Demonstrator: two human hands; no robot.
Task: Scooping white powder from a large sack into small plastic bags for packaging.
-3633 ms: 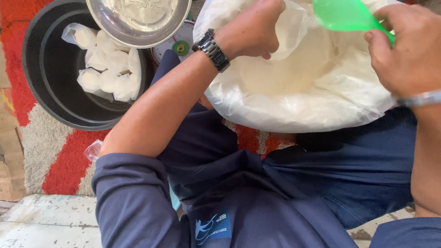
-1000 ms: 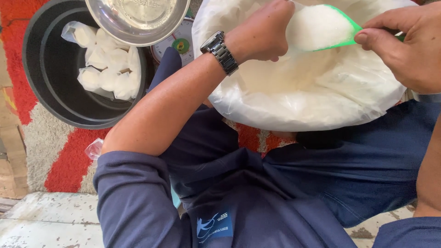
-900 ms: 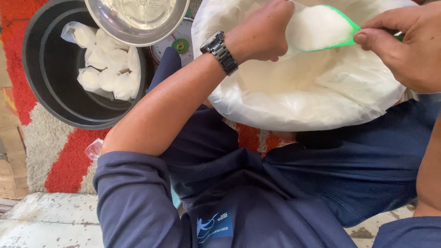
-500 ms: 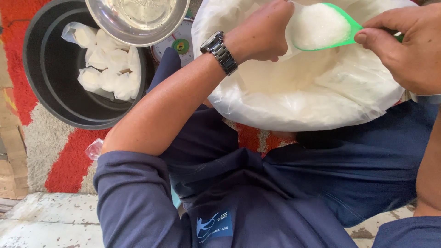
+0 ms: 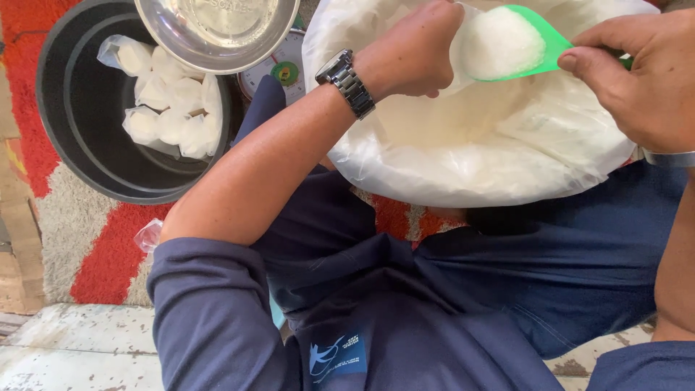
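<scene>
Red-and-grey shag rug point(image 5: 101, 246) covers the floor beneath everything, with a worn white painted board at its near edge. Biggest of all is the wide clear plastic sack of white granules point(image 5: 492, 156), lying open directly under both grips. Well off to the left-hand side sits a round black tub point(image 5: 69, 137) holding small knotted clear bags of the same white stuff point(image 5: 170, 101), and beside it a shiny steel weighing pan point(image 5: 217, 29). The left hand point(image 5: 413, 51), steel wristwatch on its wrist, is curled shut around the mouth of a small clear bag, though what it pinches is mostly hidden. The right hand point(image 5: 637, 72) pinches the handle of a green plastic scoop point(image 5: 539, 43), heaped and touching the left. Tipped too fast or off the opening, I'd say, granules would slide past the little bag.
</scene>
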